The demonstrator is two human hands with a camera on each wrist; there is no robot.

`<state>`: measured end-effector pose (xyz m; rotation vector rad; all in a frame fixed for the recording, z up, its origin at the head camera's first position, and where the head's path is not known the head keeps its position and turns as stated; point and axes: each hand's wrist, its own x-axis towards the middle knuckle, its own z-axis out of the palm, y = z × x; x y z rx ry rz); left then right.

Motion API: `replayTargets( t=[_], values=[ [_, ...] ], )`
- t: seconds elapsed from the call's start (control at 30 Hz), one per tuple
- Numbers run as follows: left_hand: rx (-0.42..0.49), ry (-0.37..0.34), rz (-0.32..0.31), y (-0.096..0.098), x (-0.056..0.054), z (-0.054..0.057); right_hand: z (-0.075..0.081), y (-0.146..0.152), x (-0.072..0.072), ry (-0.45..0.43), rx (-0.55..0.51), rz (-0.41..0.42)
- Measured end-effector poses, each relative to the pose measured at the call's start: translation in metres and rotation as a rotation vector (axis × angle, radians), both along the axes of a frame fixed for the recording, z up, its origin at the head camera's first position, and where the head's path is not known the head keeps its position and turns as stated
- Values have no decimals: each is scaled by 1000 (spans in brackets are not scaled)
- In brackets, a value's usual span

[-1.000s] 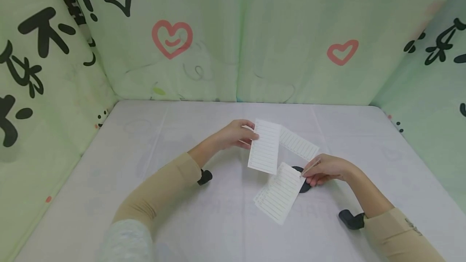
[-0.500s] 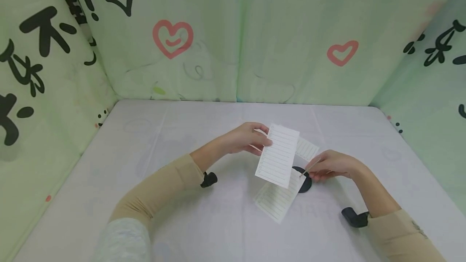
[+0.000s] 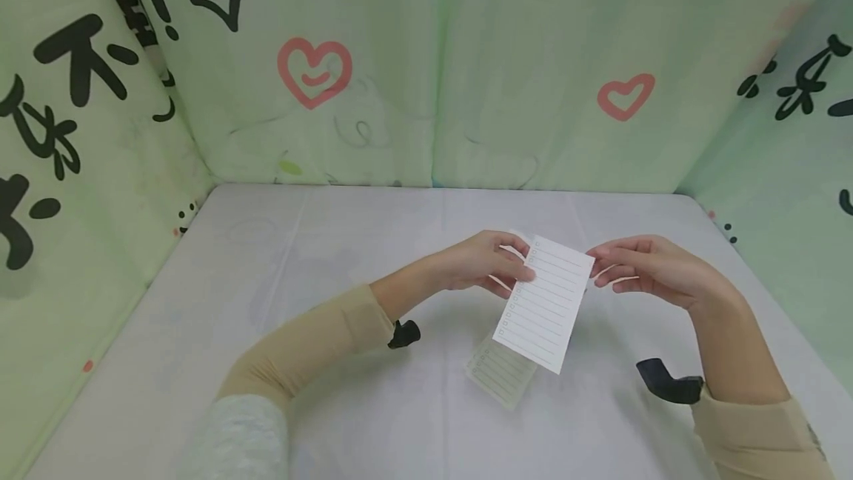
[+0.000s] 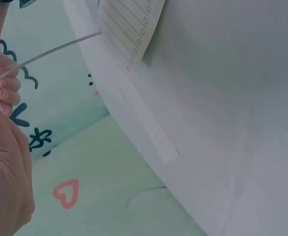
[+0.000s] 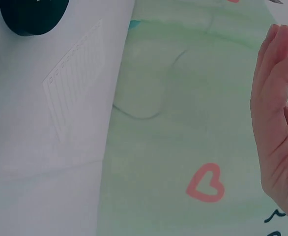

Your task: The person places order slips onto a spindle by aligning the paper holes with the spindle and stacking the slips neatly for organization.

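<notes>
My left hand (image 3: pixel 483 264) pinches the left edge of a white checklist card (image 3: pixel 546 302), thumb in front and fingers behind. The card hangs tilted above the table. At its upper right corner, the thumb and index fingertips of my right hand (image 3: pixel 656 265) pinch it, with the other fingers loosely bent. The left wrist view shows the right fingers close to one end of a thin pale edge. Below the held card, a second lined card (image 3: pixel 503 372) lies in shadow, partly hidden. A third card (image 5: pixel 75 73) lies flat near the table's far edge.
A black round object (image 5: pixel 33 14) stands on the table, hidden behind the held card in the head view. White cloth covers the table (image 3: pixel 320 243). Green printed curtains (image 3: pixel 500 95) rise behind it and on both sides.
My left hand has carried the card rightward and slightly down over the other cards. My right hand has risen from beside the black object to the held card's upper right corner.
</notes>
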<state>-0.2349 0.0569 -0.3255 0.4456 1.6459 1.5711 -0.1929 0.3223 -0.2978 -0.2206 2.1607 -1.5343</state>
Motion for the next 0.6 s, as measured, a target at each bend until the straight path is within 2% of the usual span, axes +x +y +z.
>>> replayTargets(
  t=[0.2, 0.37, 0.6],
  values=[
    [6, -8, -14, 6, 4, 1, 7, -8, 8, 23, 22, 0],
    [1, -13, -24, 6, 8, -1, 4, -11, 12, 45, 32, -11],
    [-30, -35, -48, -1, 20, -12, -3, -14, 15, 65, 34, -61]
  ],
)
